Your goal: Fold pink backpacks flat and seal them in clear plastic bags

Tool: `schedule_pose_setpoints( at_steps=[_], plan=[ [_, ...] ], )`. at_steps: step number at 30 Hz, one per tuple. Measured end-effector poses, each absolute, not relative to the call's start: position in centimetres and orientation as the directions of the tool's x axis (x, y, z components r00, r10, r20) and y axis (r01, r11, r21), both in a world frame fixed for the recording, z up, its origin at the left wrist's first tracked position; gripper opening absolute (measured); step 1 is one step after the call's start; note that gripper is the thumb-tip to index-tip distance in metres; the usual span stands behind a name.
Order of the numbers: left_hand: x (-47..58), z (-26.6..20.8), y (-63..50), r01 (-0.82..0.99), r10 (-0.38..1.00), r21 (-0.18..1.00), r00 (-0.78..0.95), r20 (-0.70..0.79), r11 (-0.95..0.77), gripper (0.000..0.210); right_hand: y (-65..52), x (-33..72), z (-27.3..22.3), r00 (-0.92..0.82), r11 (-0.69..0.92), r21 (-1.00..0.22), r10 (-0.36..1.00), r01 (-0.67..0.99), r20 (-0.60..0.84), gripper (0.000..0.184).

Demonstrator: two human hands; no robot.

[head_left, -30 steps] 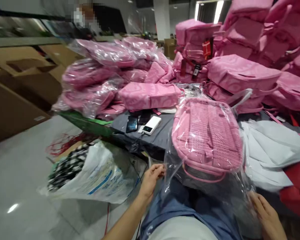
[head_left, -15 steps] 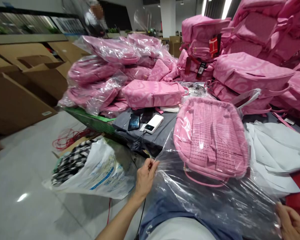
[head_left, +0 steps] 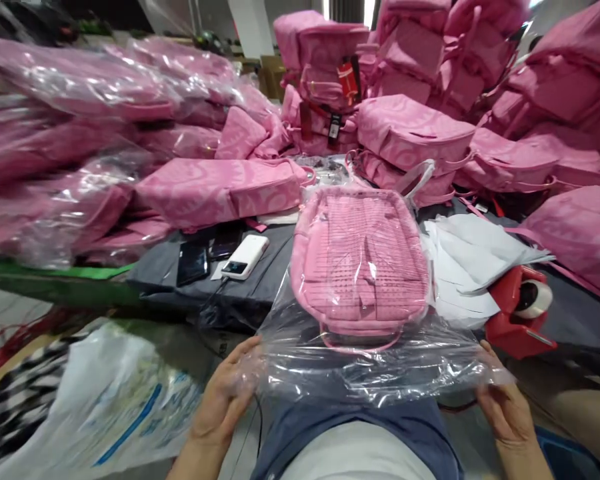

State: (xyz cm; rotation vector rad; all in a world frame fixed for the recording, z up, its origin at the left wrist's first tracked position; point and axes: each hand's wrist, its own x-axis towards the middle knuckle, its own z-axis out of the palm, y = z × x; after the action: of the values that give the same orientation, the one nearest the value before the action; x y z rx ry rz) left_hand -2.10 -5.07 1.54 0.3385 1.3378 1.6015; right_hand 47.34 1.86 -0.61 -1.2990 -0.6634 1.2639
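Note:
A pink backpack (head_left: 360,260) lies inside a clear plastic bag (head_left: 370,373) at the table's near edge, its ribbed back panel facing up and its loop handle toward me. The loose end of the plastic stretches toward my lap. My left hand (head_left: 230,387) is closed on the left corner of that end. At the opposite corner, my right hand (head_left: 503,397) grips the plastic too, its fingers partly behind the film.
Wrapped pink backpacks (head_left: 80,87) pile up on the left; unwrapped ones (head_left: 415,133) are stacked behind and right. A white power bank (head_left: 246,257) and a phone (head_left: 193,262) lie left. White sheets (head_left: 475,253) and a red tape dispenser (head_left: 520,313) sit right.
My view has turned to the right. The hands have come level, and the plastic's open end is now drawn straight between them. The backpack stays on the table edge.

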Motion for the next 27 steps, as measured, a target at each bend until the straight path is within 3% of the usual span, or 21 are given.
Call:
schedule_pose_setpoints(
  at_steps=[2,5,7,9,11,13,16,23,25,27],
  plan=[
    [-2.3,1.7,-5.3,-0.329,0.862,0.935,-0.427,-0.274,0.134,0.055,1.8,47.2,0.4,0.241,-0.167,-0.968,0.948,-0.187,-0.210,0.053],
    [-2.6,1.8,-5.2,0.071,0.913,0.997,-0.408,0.007,0.024,0.030,2.5,47.3,2.0,0.256,-0.042,-0.989,0.967,0.138,-0.005,0.035],
    [-2.9,1.5,-4.8,0.317,0.898,0.945,-0.389,0.206,-0.080,0.027,3.1,47.4,2.8,0.280,0.067,-0.935,0.945,0.348,0.172,0.037],
    [-3.4,0.9,-4.3,0.479,0.871,0.871,-0.377,0.315,-0.108,0.029,3.5,47.4,3.2,0.294,0.141,-0.876,0.907,0.461,0.301,0.040],
    [-3.9,0.4,-4.0,0.546,0.855,0.833,-0.385,0.347,-0.092,0.036,3.9,46.9,3.1,0.313,0.185,-0.880,0.886,0.438,0.342,0.041],
    [-4.1,0.2,-3.7,0.541,0.847,0.839,-0.416,0.330,-0.061,0.042,4.5,46.1,2.7,0.347,0.209,-0.929,0.884,0.305,0.313,0.041],
    [-3.7,0.7,-3.2,0.424,0.848,0.906,-0.474,0.237,-0.016,0.046,5.9,44.2,1.9,0.388,0.194,-0.968,0.889,0.159,0.242,0.048],
    [-3.0,2.2,-0.6,0.238,0.825,0.969,-0.559,0.086,0.060,0.049,8.3,41.4,1.6,0.481,0.122,-0.992,0.868,0.036,0.124,0.060],
    [-2.2,2.7,-0.2,0.265,0.691,0.961,-0.708,0.142,0.074,0.046,8.2,41.2,1.8,0.499,0.126,-0.992,0.858,0.022,0.120,0.060],
    [-0.3,3.7,-0.3,0.465,0.555,0.885,-0.745,0.371,0.033,0.033,8.0,41.1,2.1,0.498,0.131,-0.991,0.857,0.033,0.130,0.058]
  ],
)
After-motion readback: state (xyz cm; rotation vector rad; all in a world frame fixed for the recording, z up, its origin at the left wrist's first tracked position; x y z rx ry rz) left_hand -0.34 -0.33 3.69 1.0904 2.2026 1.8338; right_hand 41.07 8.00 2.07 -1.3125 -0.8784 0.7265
